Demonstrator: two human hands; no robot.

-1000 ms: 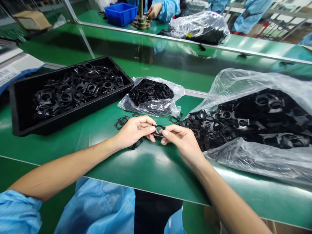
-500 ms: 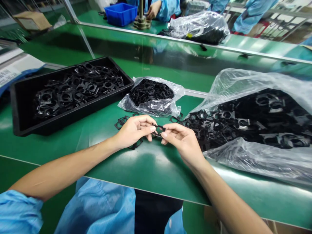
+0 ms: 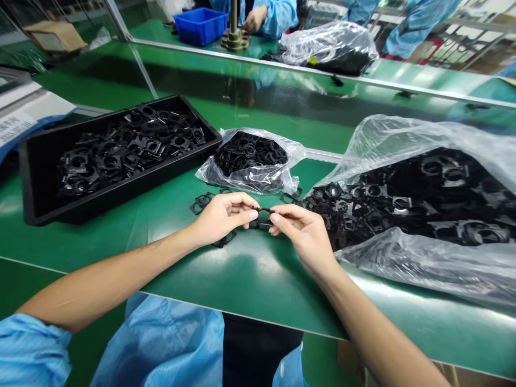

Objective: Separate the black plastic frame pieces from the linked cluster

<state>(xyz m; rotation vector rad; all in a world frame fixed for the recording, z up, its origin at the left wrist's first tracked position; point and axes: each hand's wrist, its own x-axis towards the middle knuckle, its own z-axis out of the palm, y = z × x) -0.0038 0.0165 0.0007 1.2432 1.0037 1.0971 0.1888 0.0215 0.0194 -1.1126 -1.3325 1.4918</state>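
Bright, even overhead light. Glossy green surface [image 3: 250,279]: soft white glare lower centre and lower right, dim reflection beneath left hand [image 3: 220,217] and right hand [image 3: 300,234]. At the fingers, small black part [image 3: 262,215] reads as silhouette, detail lost. Right of frame, clear bag [image 3: 423,269] carries hard white highlights. Wide-angle stretch toward the frame edges. Upper right background overexposed, slightly soft.

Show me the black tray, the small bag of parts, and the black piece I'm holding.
black tray [image 3: 40,183], head view, bare floor at its left end.
small bag of parts [image 3: 250,161], head view, middle of the clear plastic.
black piece [image 3: 263,215], head view, its exposed middle stretch.
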